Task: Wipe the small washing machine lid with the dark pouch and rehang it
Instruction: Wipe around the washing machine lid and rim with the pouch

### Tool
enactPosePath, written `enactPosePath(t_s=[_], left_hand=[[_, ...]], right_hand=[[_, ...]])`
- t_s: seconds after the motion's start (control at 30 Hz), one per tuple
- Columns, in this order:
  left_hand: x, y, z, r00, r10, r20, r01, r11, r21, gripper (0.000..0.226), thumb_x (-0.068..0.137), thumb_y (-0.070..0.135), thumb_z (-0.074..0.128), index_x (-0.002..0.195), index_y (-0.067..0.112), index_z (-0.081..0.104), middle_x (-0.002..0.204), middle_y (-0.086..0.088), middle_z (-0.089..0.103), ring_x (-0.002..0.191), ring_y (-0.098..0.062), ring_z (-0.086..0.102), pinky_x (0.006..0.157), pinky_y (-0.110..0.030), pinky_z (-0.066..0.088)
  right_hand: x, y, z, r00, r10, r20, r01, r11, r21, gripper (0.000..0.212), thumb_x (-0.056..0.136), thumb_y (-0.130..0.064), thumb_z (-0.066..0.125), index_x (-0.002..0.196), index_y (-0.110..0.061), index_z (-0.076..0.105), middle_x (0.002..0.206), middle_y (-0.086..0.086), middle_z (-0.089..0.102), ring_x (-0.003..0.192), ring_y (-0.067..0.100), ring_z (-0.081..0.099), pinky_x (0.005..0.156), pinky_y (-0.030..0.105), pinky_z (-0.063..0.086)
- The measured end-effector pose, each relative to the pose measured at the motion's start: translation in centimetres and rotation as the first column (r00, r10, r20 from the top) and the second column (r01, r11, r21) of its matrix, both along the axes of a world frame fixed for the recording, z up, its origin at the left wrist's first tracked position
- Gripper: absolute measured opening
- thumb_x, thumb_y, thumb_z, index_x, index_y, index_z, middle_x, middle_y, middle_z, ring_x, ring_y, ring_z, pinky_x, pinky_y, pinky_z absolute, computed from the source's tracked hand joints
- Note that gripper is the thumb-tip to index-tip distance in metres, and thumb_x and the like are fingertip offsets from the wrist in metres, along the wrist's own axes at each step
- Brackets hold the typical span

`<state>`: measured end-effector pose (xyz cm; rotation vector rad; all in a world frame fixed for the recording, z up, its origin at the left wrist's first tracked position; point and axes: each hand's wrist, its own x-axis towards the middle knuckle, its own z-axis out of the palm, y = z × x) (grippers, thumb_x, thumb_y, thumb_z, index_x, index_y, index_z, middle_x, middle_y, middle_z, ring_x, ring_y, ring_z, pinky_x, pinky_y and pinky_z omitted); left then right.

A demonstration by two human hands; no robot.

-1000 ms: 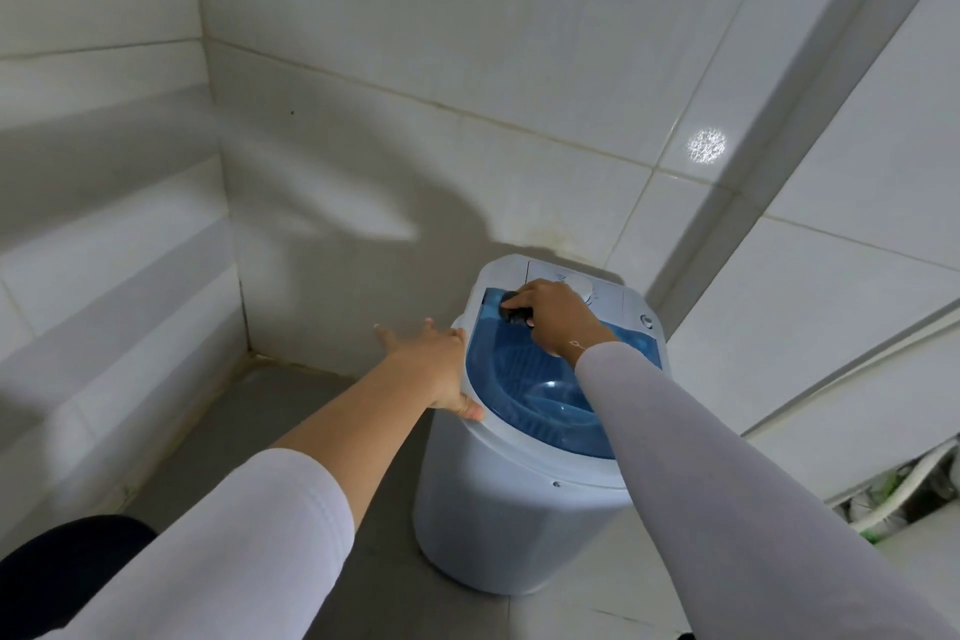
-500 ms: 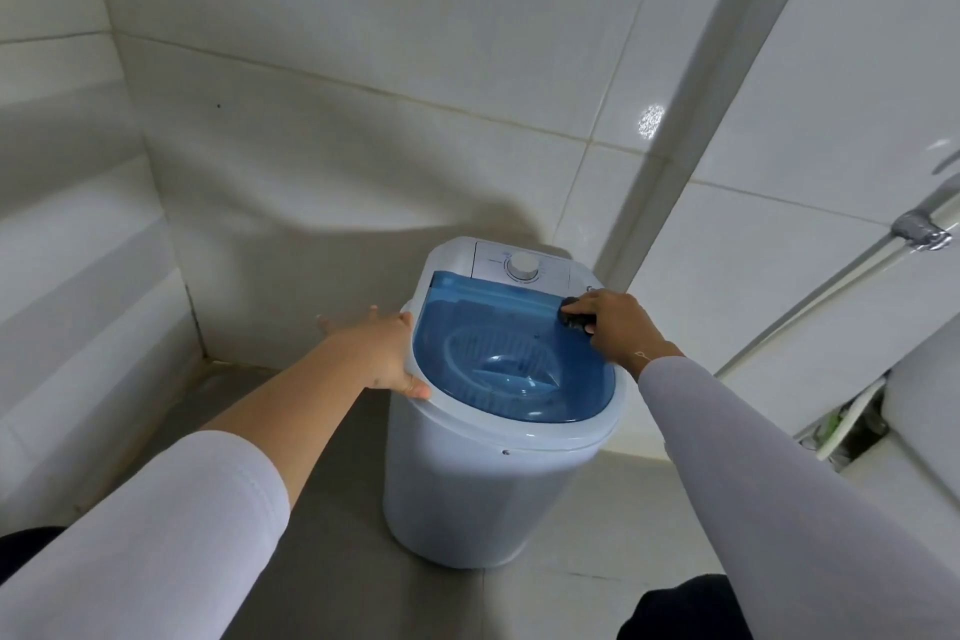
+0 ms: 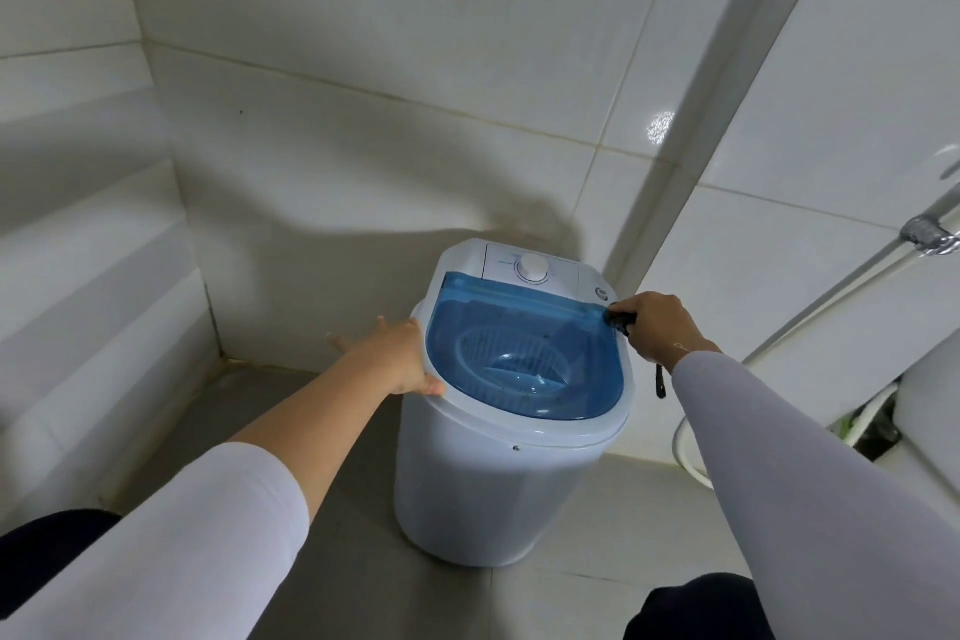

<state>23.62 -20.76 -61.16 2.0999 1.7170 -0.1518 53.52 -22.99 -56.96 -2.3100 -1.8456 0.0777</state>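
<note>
While left hand [image 3: 392, 359] braces washer [image 3: 498, 478] fingers spread, right hand [image 3: 657, 330] clamps pouch [image 3: 621, 318] at lid [image 3: 524, 353] corner.

Premises are presenting as a domestic bathroom or wash area. Glossy white ceramic wall tiles [image 3: 467, 68] are covering the upper frame; a grey tiled floor [image 3: 332, 431] is running below. A chrome shower fitting [image 3: 930, 234] is showing at right, a small white plastic washing machine [image 3: 493, 494] standing at centre.

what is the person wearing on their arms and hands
Both hands are bare, no gloves or rings visible. The left hand has a white sleeve pushed up the forearm. The right hand has a pale grey-lilac sleeve reaching the wrist.
</note>
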Motion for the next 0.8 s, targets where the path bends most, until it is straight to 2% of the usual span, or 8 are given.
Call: enactPosePath(t_s=[0.1, 0.2, 0.23, 0.33, 0.4, 0.5, 0.63, 0.8], left_hand=[[0.2, -0.3, 0.4, 1.000, 0.020, -0.023, -0.020, 1.000, -0.009, 0.084, 0.079, 0.055, 0.065, 0.144, 0.014, 0.031, 0.154, -0.010, 0.033, 0.148, -0.031, 0.015, 0.114, -0.061, 0.021], [0.4, -0.9, 0.8, 0.999, 0.035, -0.030, -0.036, 0.999, -0.015, 0.082, 0.081, 0.054, 0.064, 0.145, 0.015, 0.029, 0.155, -0.009, 0.032, 0.148, -0.030, 0.017, 0.113, -0.066, 0.016], [0.4, -0.9, 0.9, 0.999, 0.039, -0.025, -0.040, 0.999, -0.016, 0.082, 0.082, 0.054, 0.064, 0.145, 0.015, 0.029, 0.155, -0.009, 0.031, 0.148, -0.030, 0.017, 0.112, -0.067, 0.015], [0.1, -1.1, 1.0, 0.999, 0.044, 0.015, -0.044, 0.999, -0.015, 0.081, 0.081, 0.053, 0.064, 0.145, 0.018, 0.029, 0.153, -0.009, 0.035, 0.145, -0.031, 0.024, 0.112, -0.068, 0.016], [-0.2, -1.2, 1.0, 0.998, 0.042, 0.037, -0.042, 0.999, -0.011, 0.082, 0.081, 0.053, 0.064, 0.145, 0.018, 0.028, 0.151, -0.008, 0.037, 0.143, -0.030, 0.027, 0.111, -0.067, 0.018], [-0.5, -1.1, 0.6, 0.995, 0.036, 0.096, -0.035, 0.999, -0.010, 0.087, 0.081, 0.053, 0.064, 0.149, 0.019, 0.023, 0.153, -0.007, 0.032, 0.146, -0.028, 0.021, 0.111, -0.069, 0.015], [-0.9, -0.9, 0.0, 0.993, 0.002, 0.116, -0.005, 1.000, 0.026, 0.092, 0.081, 0.057, 0.063, 0.152, 0.024, 0.015, 0.158, 0.001, 0.026, 0.149, -0.025, 0.013, 0.109, -0.073, 0.013], [-1.0, -1.1, -0.1, 0.993, -0.007, 0.117, 0.005, 1.000, 0.016, 0.094, 0.082, 0.059, 0.060, 0.154, 0.025, 0.008, 0.161, 0.003, 0.018, 0.151, -0.024, 0.002, 0.108, -0.075, 0.008]], right_hand=[[-2.8, 1.4, 1.9, 0.987, 0.144, 0.068, -0.146, 0.989, 0.016, 0.039, 0.085, 0.005, 0.047, 0.108, -0.018, 0.068, 0.114, 0.010, 0.067, 0.101, 0.029, 0.060, 0.082, 0.024, 0.041], [-6.9, 3.0, 3.4, 0.943, 0.307, 0.129, -0.313, 0.949, 0.025, 0.043, 0.082, 0.009, 0.047, 0.110, -0.017, 0.067, 0.116, 0.010, 0.066, 0.104, 0.030, 0.059, 0.089, 0.032, 0.047], [-8.4, 3.4, 3.6, 0.927, 0.350, 0.136, -0.356, 0.934, 0.023, 0.043, 0.082, 0.008, 0.047, 0.112, -0.016, 0.066, 0.118, 0.009, 0.065, 0.106, 0.030, 0.058, 0.093, 0.034, 0.046], [-13.0, 4.6, 3.8, 0.877, 0.466, 0.115, -0.469, 0.883, 0.003, 0.043, 0.084, 0.008, 0.047, 0.116, -0.015, 0.064, 0.122, 0.007, 0.063, 0.110, 0.026, 0.057, 0.095, 0.028, 0.042], [-15.6, 5.3, 3.3, 0.841, 0.533, 0.092, -0.534, 0.845, -0.015, 0.042, 0.085, 0.009, 0.046, 0.114, -0.014, 0.065, 0.120, 0.007, 0.063, 0.110, 0.026, 0.057, 0.096, 0.032, 0.045], [-18.2, 5.9, 2.3, 0.810, 0.581, 0.078, -0.577, 0.814, -0.066, 0.038, 0.085, 0.006, 0.046, 0.111, -0.011, 0.066, 0.119, 0.010, 0.062, 0.110, 0.029, 0.056, 0.095, 0.041, 0.045], [-19.4, 6.6, 0.2, 0.804, 0.588, 0.084, -0.567, 0.802, -0.190, 0.041, 0.086, 0.001, 0.048, 0.121, -0.017, 0.061, 0.129, 0.008, 0.056, 0.117, 0.029, 0.051, 0.100, 0.039, 0.044], [-18.7, 6.5, -2.0, 0.821, 0.564, 0.088, -0.552, 0.823, -0.134, 0.053, 0.081, 0.007, 0.049, 0.125, -0.021, 0.057, 0.138, 0.004, 0.050, 0.125, 0.028, 0.044, 0.105, 0.037, 0.041]])
